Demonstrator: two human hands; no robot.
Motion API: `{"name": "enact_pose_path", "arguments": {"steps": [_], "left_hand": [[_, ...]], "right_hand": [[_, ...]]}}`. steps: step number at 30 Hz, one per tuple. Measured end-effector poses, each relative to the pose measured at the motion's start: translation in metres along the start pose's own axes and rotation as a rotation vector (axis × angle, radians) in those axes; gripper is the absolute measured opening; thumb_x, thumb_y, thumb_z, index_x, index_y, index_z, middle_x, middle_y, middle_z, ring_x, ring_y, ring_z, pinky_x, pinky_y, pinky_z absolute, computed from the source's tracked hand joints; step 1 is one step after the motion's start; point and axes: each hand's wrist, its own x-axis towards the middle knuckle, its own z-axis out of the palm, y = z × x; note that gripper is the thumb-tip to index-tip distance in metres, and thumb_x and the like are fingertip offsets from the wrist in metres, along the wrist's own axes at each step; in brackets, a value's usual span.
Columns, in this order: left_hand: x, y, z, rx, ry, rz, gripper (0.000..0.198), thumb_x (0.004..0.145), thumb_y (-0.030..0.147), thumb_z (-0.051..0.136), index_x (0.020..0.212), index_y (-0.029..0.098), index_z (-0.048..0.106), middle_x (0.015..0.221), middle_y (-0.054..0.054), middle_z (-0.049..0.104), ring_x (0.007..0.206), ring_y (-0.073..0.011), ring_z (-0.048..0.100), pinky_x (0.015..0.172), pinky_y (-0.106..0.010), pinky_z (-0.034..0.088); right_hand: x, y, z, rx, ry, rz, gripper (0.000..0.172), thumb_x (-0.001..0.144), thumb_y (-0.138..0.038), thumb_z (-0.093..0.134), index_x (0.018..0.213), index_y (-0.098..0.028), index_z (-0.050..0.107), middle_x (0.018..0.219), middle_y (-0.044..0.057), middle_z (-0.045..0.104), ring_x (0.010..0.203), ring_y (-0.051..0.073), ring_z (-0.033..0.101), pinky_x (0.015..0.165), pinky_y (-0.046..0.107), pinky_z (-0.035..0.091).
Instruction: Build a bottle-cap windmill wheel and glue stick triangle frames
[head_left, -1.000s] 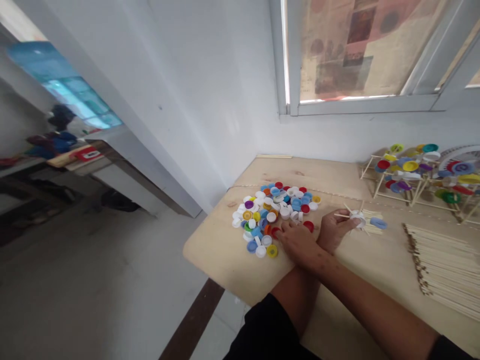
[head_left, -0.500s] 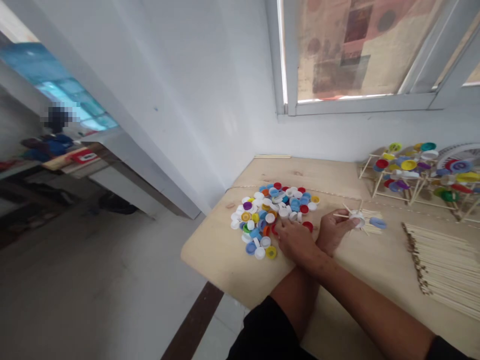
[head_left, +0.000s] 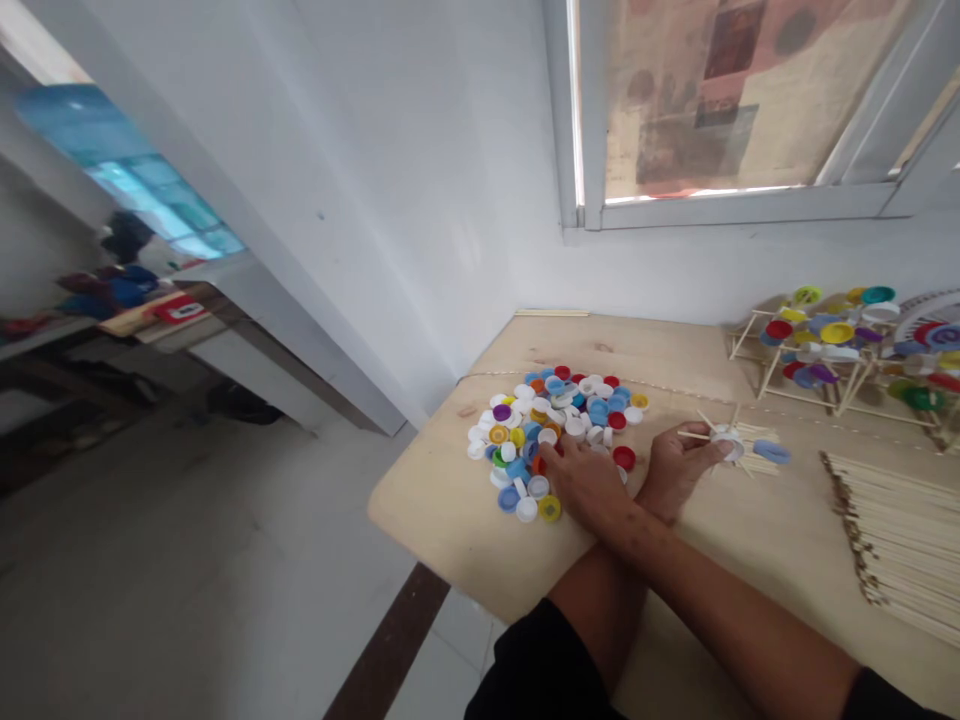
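My forearms cross, with the right one on top. Over on the right side, my left hand [head_left: 675, 468] pinches a white bottle cap [head_left: 726, 444] with thin sticks poking out around it like spokes. A blue cap [head_left: 772, 452] lies just right of it, on or beside some short pale sticks [head_left: 759, 436]. My right hand [head_left: 592, 485] reaches into a pile of bottle caps in white, blue, red, yellow and other colours. Its fingers look apart and touch the caps near a white cap [head_left: 547, 438]; the fingertips are partly hidden.
A bundle of long thin sticks [head_left: 900, 540] with dark ends lies at right on the wooden table [head_left: 427, 500]. Behind it stand stick frames topped with coloured caps [head_left: 836, 333]. A string [head_left: 675, 387] runs along the table. Wall and window rise behind; other tables are at far left.
My right hand has moved slightly left, deeper into the caps. My left hand keeps its pinch on the white cap. The whole view has shifted a little.
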Motion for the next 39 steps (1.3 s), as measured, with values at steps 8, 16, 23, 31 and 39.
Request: {"name": "enact_pose_path", "arguments": {"steps": [8, 16, 23, 31, 39], "left_hand": [[-0.001, 0.004, 0.002, -0.004, 0.015, -0.048, 0.037, 0.049, 0.036, 0.082, 0.072, 0.012, 0.066, 0.065, 0.000, 0.064, 0.059, -0.0098, 0.052, 0.062, -0.023, 0.037], [0.000, 0.005, 0.003, 0.006, 0.021, -0.041, 0.034, 0.049, 0.035, 0.081, 0.069, 0.012, 0.065, 0.061, 0.001, 0.062, 0.057, -0.0087, 0.050, 0.060, -0.021, 0.035], [0.005, -0.003, -0.002, 0.045, 0.032, -0.039, 0.040, 0.047, 0.037, 0.082, 0.073, 0.013, 0.066, 0.064, 0.000, 0.063, 0.059, -0.0106, 0.053, 0.062, -0.023, 0.038], [0.011, -0.007, -0.010, 0.149, 0.079, -0.024, 0.041, 0.052, 0.040, 0.080, 0.081, 0.014, 0.067, 0.064, -0.003, 0.064, 0.061, -0.0148, 0.057, 0.065, -0.028, 0.043], [0.007, -0.001, -0.004, -0.010, 0.089, 0.011, 0.039, 0.048, 0.039, 0.081, 0.072, 0.014, 0.063, 0.064, 0.000, 0.061, 0.058, -0.0105, 0.054, 0.062, -0.025, 0.044]], "right_hand": [[0.002, 0.002, 0.005, -0.018, -0.018, -0.157, 0.029, 0.090, -0.016, 0.037, 0.110, -0.024, 0.056, 0.110, 0.013, 0.056, 0.096, 0.025, 0.056, 0.068, 0.035, 0.048], [0.004, 0.004, 0.005, -0.003, -0.033, -0.066, 0.030, 0.088, -0.012, 0.035, 0.106, -0.016, 0.059, 0.103, 0.016, 0.059, 0.088, 0.024, 0.060, 0.065, 0.035, 0.048], [-0.001, 0.010, -0.009, 0.055, -0.018, -0.028, 0.027, 0.087, -0.016, 0.039, 0.107, -0.018, 0.057, 0.104, 0.013, 0.060, 0.084, 0.021, 0.061, 0.066, 0.030, 0.044], [-0.058, 0.036, -0.043, 0.282, 0.247, -0.004, 0.014, 0.082, -0.021, 0.048, 0.093, -0.019, 0.057, 0.092, 0.006, 0.060, 0.082, 0.017, 0.057, 0.074, 0.029, 0.041], [-0.158, 0.090, -0.020, 0.380, 0.547, 0.114, 0.012, 0.088, -0.027, 0.045, 0.096, -0.023, 0.053, 0.092, 0.005, 0.059, 0.078, 0.013, 0.058, 0.068, 0.024, 0.047]]}}
